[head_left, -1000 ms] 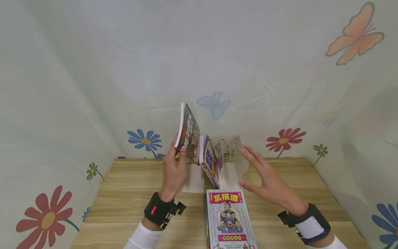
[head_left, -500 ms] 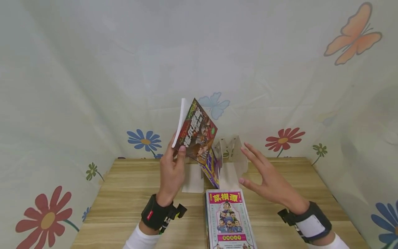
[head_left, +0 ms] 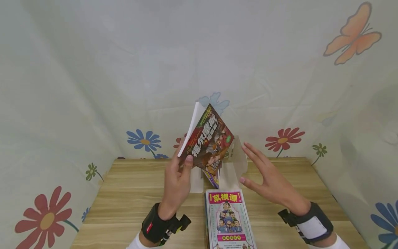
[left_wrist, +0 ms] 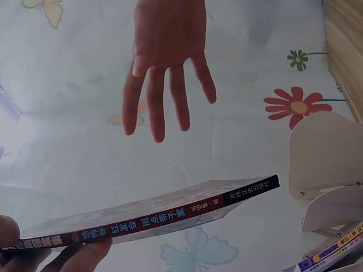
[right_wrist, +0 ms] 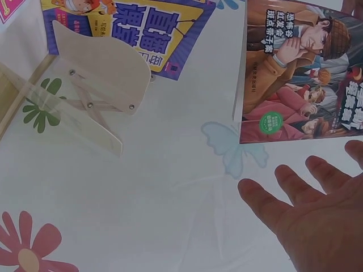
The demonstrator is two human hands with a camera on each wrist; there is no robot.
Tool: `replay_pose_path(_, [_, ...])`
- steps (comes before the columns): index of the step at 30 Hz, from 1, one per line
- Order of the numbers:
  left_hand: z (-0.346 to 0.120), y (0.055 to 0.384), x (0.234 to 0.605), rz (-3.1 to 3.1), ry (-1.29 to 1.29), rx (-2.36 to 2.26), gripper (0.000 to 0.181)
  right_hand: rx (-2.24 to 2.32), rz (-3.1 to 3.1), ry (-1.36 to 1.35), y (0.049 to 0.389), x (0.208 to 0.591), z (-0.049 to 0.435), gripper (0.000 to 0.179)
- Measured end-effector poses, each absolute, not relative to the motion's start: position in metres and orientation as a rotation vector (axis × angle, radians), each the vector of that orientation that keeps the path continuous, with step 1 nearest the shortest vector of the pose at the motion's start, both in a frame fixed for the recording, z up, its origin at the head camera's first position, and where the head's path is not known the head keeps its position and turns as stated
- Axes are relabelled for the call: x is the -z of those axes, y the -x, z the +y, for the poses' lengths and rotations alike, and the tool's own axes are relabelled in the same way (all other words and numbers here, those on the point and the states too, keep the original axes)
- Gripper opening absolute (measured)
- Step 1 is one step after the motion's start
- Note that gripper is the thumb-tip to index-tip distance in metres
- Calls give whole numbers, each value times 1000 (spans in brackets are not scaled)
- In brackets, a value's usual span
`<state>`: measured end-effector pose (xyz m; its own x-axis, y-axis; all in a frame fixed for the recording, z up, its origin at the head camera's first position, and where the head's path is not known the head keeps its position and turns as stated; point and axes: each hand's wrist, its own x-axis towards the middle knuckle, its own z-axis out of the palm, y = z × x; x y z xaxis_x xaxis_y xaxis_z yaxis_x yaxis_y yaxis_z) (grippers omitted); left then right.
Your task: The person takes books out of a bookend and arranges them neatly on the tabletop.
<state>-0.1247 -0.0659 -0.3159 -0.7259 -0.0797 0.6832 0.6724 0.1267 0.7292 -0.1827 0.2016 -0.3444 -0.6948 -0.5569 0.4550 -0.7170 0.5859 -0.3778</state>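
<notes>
In the head view my left hand point(head_left: 177, 183) grips a dark brown comic-style book point(head_left: 206, 141) by its lower left corner, thumb on the front cover. The book is tilted in the air; its spine point(left_wrist: 142, 221) faces the left wrist camera. My right hand point(head_left: 273, 180) hovers to the right with fingers spread, touching nothing. Between the hands stands a cream bookend point(head_left: 239, 159), partly hidden by the raised book. A purple-and-yellow book point(right_wrist: 150, 34) leans in the bookend, mostly covered in the head view. In front lies a stack of books with a pink-and-white cover point(head_left: 230, 221) on top.
A wooden table point(head_left: 133, 193) carries the bookend and stack. Behind it hangs a pale curtain point(head_left: 155, 69) printed with flowers and butterflies. Black straps with small cameras are on both wrists.
The brown book has swung to show its front cover and moved right, now over the purple book and part of the bookend. My right hand has barely moved.
</notes>
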Motion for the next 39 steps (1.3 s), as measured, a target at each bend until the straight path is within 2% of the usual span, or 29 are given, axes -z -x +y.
replay_pose_path(12, [-62,119,320,-1835,642,1723,50,-793,-2531,-1027,181,340,199,91])
replay_pose_path(19, [-67,115,329,-1818,634,1772,43,-789,-2545,-1017,181,341,200,88])
replay_pose_path(39, [-77,97,341,-1840,682,1978,41,-980,-2537,-1081,182,347,199,77])
